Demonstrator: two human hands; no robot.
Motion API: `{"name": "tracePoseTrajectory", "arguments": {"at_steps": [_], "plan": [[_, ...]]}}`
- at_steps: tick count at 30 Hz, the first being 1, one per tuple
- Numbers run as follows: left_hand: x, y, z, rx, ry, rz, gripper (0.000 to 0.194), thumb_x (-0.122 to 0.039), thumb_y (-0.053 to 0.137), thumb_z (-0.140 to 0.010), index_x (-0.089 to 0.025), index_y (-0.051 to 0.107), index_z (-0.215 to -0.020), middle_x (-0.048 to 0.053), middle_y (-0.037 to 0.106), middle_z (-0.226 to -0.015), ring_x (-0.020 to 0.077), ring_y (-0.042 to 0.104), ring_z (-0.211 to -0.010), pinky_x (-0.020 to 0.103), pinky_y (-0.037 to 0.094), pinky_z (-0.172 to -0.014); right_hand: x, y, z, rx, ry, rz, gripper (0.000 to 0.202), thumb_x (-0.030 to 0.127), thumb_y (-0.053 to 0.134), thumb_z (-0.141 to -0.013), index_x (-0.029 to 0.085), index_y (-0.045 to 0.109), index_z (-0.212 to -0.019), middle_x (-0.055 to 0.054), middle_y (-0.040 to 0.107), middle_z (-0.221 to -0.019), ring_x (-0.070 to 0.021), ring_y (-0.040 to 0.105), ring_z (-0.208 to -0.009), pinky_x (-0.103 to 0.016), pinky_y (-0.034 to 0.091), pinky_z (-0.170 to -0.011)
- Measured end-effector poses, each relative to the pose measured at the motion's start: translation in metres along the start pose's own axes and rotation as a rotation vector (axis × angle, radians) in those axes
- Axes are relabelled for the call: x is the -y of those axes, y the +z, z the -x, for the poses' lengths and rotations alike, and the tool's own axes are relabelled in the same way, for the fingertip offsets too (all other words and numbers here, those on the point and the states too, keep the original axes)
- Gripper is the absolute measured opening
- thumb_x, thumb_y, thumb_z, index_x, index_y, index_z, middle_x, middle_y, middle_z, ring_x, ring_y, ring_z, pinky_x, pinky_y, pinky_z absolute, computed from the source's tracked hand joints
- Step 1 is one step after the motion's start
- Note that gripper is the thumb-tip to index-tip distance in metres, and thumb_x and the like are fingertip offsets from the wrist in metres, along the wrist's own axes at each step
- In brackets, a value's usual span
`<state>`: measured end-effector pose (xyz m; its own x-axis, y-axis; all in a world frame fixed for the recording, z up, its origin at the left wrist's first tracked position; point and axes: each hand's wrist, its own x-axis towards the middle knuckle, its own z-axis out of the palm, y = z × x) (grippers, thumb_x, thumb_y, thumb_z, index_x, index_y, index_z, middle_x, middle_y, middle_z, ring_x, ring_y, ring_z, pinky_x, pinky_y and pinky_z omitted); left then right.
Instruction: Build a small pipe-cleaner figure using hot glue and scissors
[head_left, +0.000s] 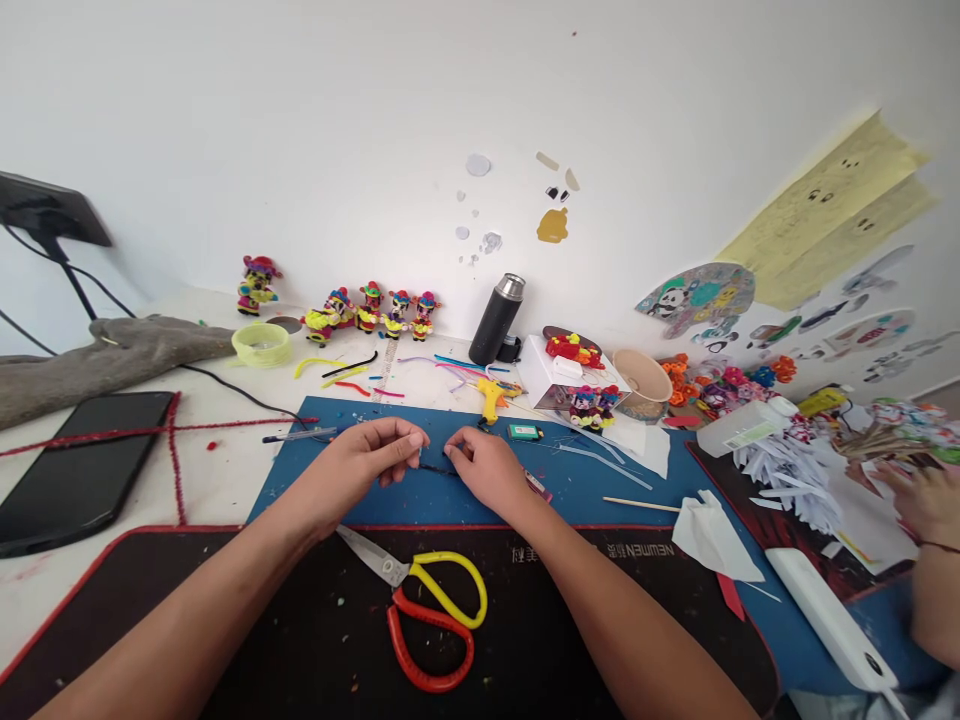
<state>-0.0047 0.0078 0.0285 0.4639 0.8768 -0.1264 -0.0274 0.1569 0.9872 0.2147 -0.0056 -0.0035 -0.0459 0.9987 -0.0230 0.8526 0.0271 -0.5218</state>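
Scissors (400, 573) with one yellow and one red handle lie up front on a black mat (322, 640). Just past them, on or over a blue mat (420, 505), is the main thing: a thin dark strand (438, 468) stretched across the gap between the two hands. Left hand (379, 455) has thumb and fingertips pinched together at one end of it; right hand (484, 462) is curled with the thumb tucked in at the other. Honestly can't tell which fingers actually grip the strand, they cover its ends. Pen (300, 435) off beside the left hand, yellow glue gun (491, 400) just beyond the right. Further back, a black flask (493, 325) leans near the wall, with colorful little figurines (370, 308) to its left. Far right, another person's hand (919, 500) is near some white paper strips (791, 480).
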Motion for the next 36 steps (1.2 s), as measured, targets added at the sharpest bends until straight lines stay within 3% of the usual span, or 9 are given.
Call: {"name": "tracePoseTrajectory", "arguments": {"at_steps": [12,18,20,23,27,29,32,36], "plan": [[0.005,0.0,-0.002,0.012,0.008,-0.01,0.043,-0.062,0.081,-0.081,-0.02,0.075,-0.085,0.001,0.066,-0.075,0.0149,0.052,-0.065,0.027,0.041,-0.061,0.009,-0.003,0.001,0.039,-0.003,0.105,0.005,0.027,0.07,-0.099,0.024,0.073,-0.101,0.0,0.074,-0.079,-0.0189,0.066,-0.073,-0.028,0.035,-0.063],[0.011,0.009,-0.003,-0.055,-0.099,0.32,0.029,-0.043,0.086,-0.083,-0.015,0.078,-0.089,0.003,0.069,-0.077,0.013,0.056,-0.063,0.022,0.043,-0.056,0.003,0.004,0.003,-0.037,-0.013,0.019,0.005,0.025,0.067,-0.098,0.023,0.072,-0.097,0.001,0.069,-0.072,-0.018,0.062,-0.067,-0.028,0.035,-0.062],[0.013,0.013,-0.005,-0.128,-0.171,0.475,0.019,-0.032,0.079,-0.091,-0.014,0.079,-0.094,0.008,0.075,-0.087,0.015,0.066,-0.071,0.023,0.052,-0.061,0.001,0.006,0.005,-0.084,-0.018,-0.088,0.007,0.028,0.066,-0.098,0.023,0.071,-0.096,0.003,0.066,-0.068,-0.0175,0.06,-0.063,-0.028,0.037,-0.061],[0.015,0.018,-0.009,-0.236,-0.258,0.678,0.021,-0.025,0.063,-0.103,-0.011,0.077,-0.101,0.017,0.079,-0.109,0.0209,0.076,-0.1,0.029,0.061,-0.089,0.008,0.003,0.011,-0.11,-0.044,-0.28,0.011,0.033,0.065,-0.097,0.023,0.069,-0.095,0.006,0.059,-0.062,-0.0163,0.055,-0.057,-0.027,0.038,-0.059],[0.015,0.022,-0.01,-0.225,-0.245,0.851,0.039,-0.041,0.051,-0.11,-0.009,0.072,-0.117,0.023,0.073,-0.132,0.0271,0.072,-0.124,0.034,0.058,-0.106,0.034,-0.006,0.022,-0.085,-0.115,-0.463,0.012,0.035,0.065,-0.095,0.023,0.066,-0.091,0.008,0.049,-0.056,-0.0137,0.047,-0.052,-0.026,0.035,-0.054],[0.014,0.023,-0.009,-0.191,-0.234,0.912,0.053,-0.051,0.044,-0.111,-0.007,0.067,-0.129,0.025,0.07,-0.139,0.0298,0.069,-0.13,0.038,0.057,-0.11,0.048,-0.007,0.029,-0.054,-0.161,-0.496,0.009,0.03,0.066,-0.094,0.023,0.066,-0.09,0.008,0.053,-0.059,-0.0127,0.048,-0.053,-0.025,0.036,-0.055],[0.01,0.024,-0.006,-0.149,-0.21,1.005,0.066,-0.06,0.038,-0.11,-0.006,0.058,-0.144,0.025,0.065,-0.146,0.032,0.062,-0.139,0.043,0.052,-0.116,0.062,-0.004,0.036,-0.016,-0.232,-0.454,0.004,0.026,0.068,-0.093,0.023,0.068,-0.09,0.006,0.061,-0.065,-0.0123,0.052,-0.057,-0.024,0.039,-0.058],[0.005,0.028,0.001,-0.121,-0.204,1.067,0.071,-0.063,0.038,-0.108,-0.008,0.052,-0.15,0.023,0.064,-0.15,0.0317,0.058,-0.144,0.042,0.047,-0.121,0.07,-0.001,0.041,-0.002,-0.284,-0.32,0.004,0.02,0.068,-0.094,0.024,0.07,-0.094,0.005,0.064,-0.066,-0.0134,0.057,-0.059,-0.025,0.041,-0.062]]}}
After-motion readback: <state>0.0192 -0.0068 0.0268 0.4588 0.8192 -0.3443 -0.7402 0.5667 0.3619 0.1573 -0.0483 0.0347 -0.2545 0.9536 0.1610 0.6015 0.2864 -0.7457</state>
